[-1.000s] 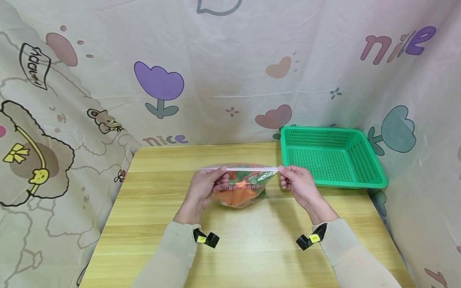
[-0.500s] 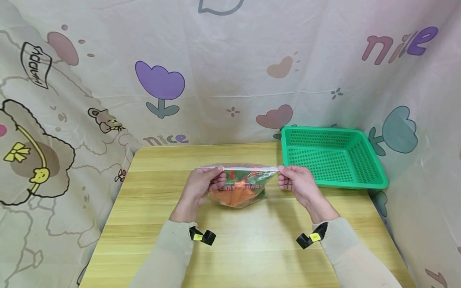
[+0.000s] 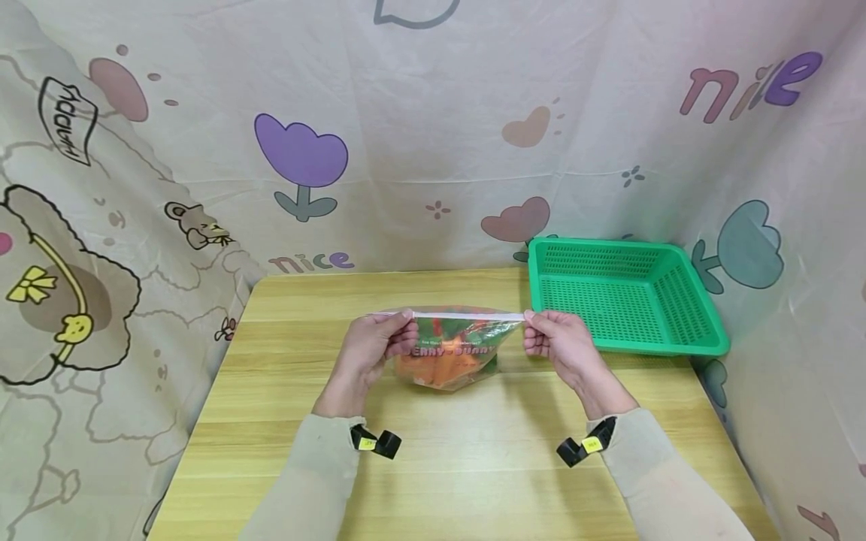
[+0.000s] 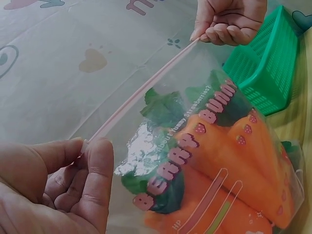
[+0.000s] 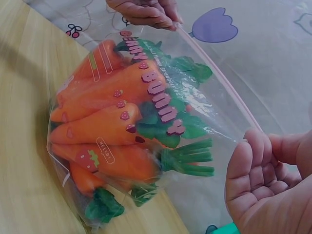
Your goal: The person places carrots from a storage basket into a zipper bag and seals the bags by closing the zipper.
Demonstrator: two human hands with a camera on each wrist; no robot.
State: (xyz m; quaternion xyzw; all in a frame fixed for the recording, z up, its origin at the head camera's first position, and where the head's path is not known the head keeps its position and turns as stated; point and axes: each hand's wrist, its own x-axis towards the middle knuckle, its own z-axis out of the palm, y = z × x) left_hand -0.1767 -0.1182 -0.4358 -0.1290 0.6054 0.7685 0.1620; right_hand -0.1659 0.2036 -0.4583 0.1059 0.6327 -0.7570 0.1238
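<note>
A clear zip-lock bag (image 3: 446,372) with pink "Berry Bunny" lettering stands at the middle of the table. Through its plastic show several orange carrots (image 5: 105,126) with green tops (image 5: 190,158). My left hand (image 3: 372,349) pinches the bag's pale zip strip (image 3: 470,316) between thumb and forefinger, some way in from its left end. At the strip's right end, my right hand (image 3: 563,344) pinches the corner, its other fingers curled. Between the two hands the strip is pulled straight. Whether the zip is sealed, I cannot tell.
A green plastic basket (image 3: 663,347) stands at the back right of the wooden table (image 3: 271,421), just behind my right hand. Printed cloth (image 3: 419,135) hangs behind and along both sides of the table.
My left hand has slid a little to the left along the zip strip, still pinching it. The right hand and the bag have hardly moved.
</note>
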